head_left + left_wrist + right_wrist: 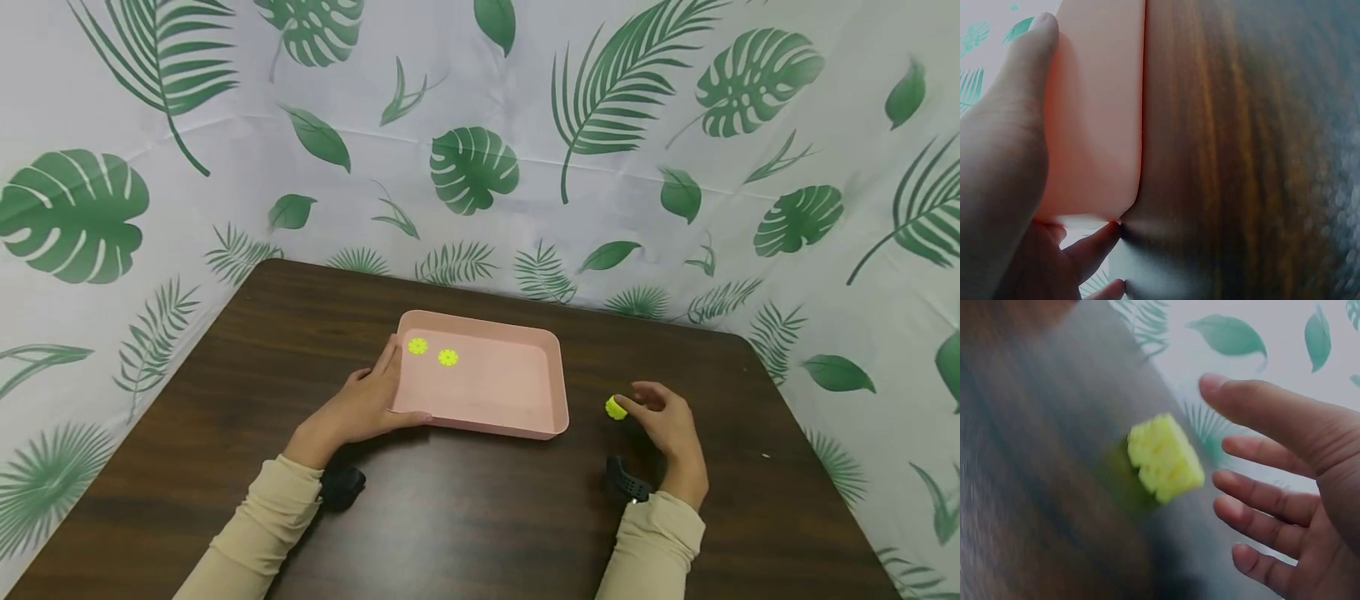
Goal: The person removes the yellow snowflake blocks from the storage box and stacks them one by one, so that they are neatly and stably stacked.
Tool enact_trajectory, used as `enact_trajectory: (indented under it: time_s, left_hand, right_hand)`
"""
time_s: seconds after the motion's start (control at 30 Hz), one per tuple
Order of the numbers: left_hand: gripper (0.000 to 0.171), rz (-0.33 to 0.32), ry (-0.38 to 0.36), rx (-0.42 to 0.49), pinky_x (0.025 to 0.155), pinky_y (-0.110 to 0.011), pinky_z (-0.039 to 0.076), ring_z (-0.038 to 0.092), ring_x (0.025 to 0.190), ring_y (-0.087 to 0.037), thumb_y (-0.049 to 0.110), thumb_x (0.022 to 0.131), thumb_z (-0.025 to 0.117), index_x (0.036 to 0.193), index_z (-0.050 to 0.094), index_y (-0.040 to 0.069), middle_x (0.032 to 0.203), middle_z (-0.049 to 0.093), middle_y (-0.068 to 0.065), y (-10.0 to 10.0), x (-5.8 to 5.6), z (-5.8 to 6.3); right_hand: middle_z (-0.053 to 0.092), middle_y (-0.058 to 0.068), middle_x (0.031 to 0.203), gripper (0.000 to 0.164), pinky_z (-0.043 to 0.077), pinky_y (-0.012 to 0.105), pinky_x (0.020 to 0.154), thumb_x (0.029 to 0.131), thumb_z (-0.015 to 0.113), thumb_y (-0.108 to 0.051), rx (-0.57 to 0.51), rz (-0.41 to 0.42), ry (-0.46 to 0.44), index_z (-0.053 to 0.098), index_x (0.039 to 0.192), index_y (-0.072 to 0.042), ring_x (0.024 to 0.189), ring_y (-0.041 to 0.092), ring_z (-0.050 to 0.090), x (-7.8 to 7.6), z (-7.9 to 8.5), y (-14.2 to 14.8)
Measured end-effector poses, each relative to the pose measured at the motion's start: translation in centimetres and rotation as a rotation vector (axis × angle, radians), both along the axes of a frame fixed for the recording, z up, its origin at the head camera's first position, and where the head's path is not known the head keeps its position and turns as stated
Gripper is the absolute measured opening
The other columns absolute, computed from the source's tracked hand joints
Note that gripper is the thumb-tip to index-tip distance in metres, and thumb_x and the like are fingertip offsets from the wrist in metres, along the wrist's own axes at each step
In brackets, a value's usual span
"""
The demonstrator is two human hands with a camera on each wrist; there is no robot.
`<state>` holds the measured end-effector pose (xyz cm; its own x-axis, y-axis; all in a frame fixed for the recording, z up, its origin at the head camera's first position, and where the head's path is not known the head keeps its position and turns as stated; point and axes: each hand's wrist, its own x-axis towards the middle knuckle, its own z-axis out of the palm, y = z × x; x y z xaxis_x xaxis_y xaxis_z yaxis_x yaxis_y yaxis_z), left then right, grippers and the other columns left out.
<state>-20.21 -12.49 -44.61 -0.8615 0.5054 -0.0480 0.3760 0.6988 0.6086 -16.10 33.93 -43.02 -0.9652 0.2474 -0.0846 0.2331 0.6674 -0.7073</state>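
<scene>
A shallow pink rectangular tray [487,425] sits on the table. My left hand [367,404] spans its near-left corner, fingers along the left side and thumb straight against the front wall [1097,106]. Inside, toward the far left, lie two yellow flower-shaped pieces, one [417,346] left of the other [447,357]. Right of the tray is a third, thick yellow piece [1165,457] with a notched edge. Beside it is my right hand [667,421], thumb and fingers spread apart. The right wrist view shows a gap between the fingertips and this piece.
The dark wood-grain table [480,517] meets a white cloth backdrop [525,108] printed with green leaves at the back and sides. A tiny pale speck [766,455] lies to the right of my right hand. A black wrist camera [627,482] hangs under the right wrist.
</scene>
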Motion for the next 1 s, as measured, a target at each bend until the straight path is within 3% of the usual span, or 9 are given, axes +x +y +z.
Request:
enact_trajectory:
  time_s: [0.17, 0.37, 0.7, 1.0]
  left_hand:
    - [0.123, -0.013, -0.006, 0.002, 0.115, -0.065, 0.025, 0.037, 0.149, -0.035, 0.065, 0.090, 0.069, 0.160, 0.003, -0.011, 0.171, -0.005, -0.025, -0.1, 0.4, -0.3]
    - [0.121, -0.010, -0.014, -0.009, 0.117, -0.062, 0.024, 0.043, 0.146, -0.033, 0.066, 0.090, 0.068, 0.161, 0.004, -0.008, 0.172, -0.005, -0.021, -0.2, 0.4, -0.5]
    - [0.120, -0.004, 0.001, -0.018, 0.117, -0.061, 0.024, 0.047, 0.143, -0.035, 0.067, 0.091, 0.066, 0.162, 0.004, -0.007, 0.172, -0.006, -0.021, -0.9, 0.0, 0.0]
    - [0.118, 0.004, -0.029, -0.032, 0.118, -0.063, 0.022, 0.045, 0.144, -0.035, 0.065, 0.092, 0.067, 0.162, 0.003, -0.006, 0.172, -0.007, -0.020, -0.9, -0.1, 0.2]
  right_hand:
    - [0.057, 0.028, 0.138, 0.066, 0.045, 0.058, 0.103, 0.098, 0.071, -0.045, 0.038, 0.028, 0.032, 0.055, 0.143, 0.001, 0.125, 0.042, 0.054, -0.1, 1.3, -1.9]
    - [0.060, 0.025, 0.133, 0.057, 0.048, 0.057, 0.102, 0.098, 0.073, -0.038, 0.095, 0.142, 0.120, 0.060, 0.137, 0.001, 0.120, 0.041, 0.058, -2.0, 2.3, -6.3]
    - [0.067, 0.019, 0.114, 0.044, 0.055, 0.049, 0.086, 0.097, 0.075, -0.029, 0.223, 0.467, 0.108, 0.066, 0.130, -0.001, 0.102, 0.032, 0.061, -6.8, 4.2, -14.3]
    - [0.070, 0.010, 0.106, 0.039, 0.055, 0.040, 0.082, 0.096, 0.076, -0.028, 0.321, 0.716, 0.032, 0.071, 0.125, -0.002, 0.095, 0.025, 0.063, -9.9, 4.2, -21.0]
